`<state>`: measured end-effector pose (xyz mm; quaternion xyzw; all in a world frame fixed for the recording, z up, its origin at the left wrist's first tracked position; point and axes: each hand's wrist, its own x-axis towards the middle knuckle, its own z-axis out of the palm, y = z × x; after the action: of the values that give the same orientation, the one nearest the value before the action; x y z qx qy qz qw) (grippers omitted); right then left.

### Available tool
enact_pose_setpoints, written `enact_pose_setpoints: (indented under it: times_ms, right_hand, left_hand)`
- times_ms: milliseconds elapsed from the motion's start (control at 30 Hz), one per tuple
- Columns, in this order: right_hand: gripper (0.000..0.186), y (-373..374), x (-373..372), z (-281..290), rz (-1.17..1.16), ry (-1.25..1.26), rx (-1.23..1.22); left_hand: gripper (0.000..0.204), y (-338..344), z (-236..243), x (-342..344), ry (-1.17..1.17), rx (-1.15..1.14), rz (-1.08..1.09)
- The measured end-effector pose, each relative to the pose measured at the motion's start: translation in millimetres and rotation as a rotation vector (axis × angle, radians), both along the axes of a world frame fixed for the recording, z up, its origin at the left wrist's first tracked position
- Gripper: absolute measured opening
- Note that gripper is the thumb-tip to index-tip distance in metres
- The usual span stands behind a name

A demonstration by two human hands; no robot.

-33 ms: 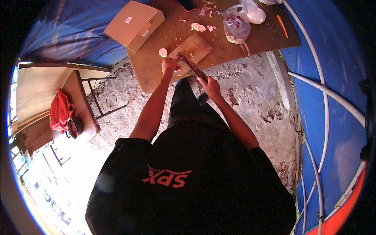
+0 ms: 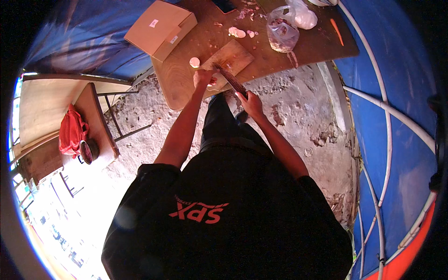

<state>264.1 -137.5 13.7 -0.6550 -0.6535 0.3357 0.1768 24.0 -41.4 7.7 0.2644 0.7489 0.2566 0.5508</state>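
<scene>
In my right hand (image 2: 252, 103) is a kitchen knife (image 2: 231, 80) with a dark, patterned blade, its tip reaching over the wooden cutting board (image 2: 239, 55). My left hand (image 2: 202, 78) is closed at the board's near left corner, beside the blade. Something small and reddish shows at its fingers, too small to name. A pale round piece (image 2: 194, 62) lies on the table just beyond that hand. Farther off are some peeled pinkish bulbs (image 2: 236, 32), which look like shallots, with scattered skins around them.
A cardboard box (image 2: 156, 29) occupies the table's far left. A clear bag of bulbs (image 2: 282, 36), a white plastic bag (image 2: 305, 18) and an orange stick-like thing (image 2: 336, 31) lie to the right. A phone (image 2: 225, 4) is at the back. Leftward, a red bag (image 2: 72, 133) rests on a bench.
</scene>
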Motion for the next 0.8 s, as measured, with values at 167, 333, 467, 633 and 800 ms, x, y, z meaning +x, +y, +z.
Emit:
enact_pose_setpoints:
  times_ms: [167, 333, 467, 633, 800]
  right_hand:
    - [0.059, 13, -4, -15, -0.018, -0.044, 0.046]
    - [0.061, 14, -6, -15, 0.011, -0.057, 0.061]
    - [0.063, 14, -11, -18, 0.096, -0.205, 0.010]
    - [0.065, 19, -15, -28, 0.154, -0.220, 0.043]
    - [0.068, 22, -15, -30, 0.169, -0.225, -0.042]
  left_hand:
    - [0.040, 13, -6, 2, -0.010, -0.052, -0.120]
    - [0.041, 17, -11, 4, 0.087, -0.076, -0.185]
    - [0.039, 19, -1, 7, 0.264, -0.139, -0.175]
    - [0.038, 17, 20, 11, 0.382, -0.170, -0.185]
    - [0.038, 19, 36, 16, 0.455, -0.189, -0.202]
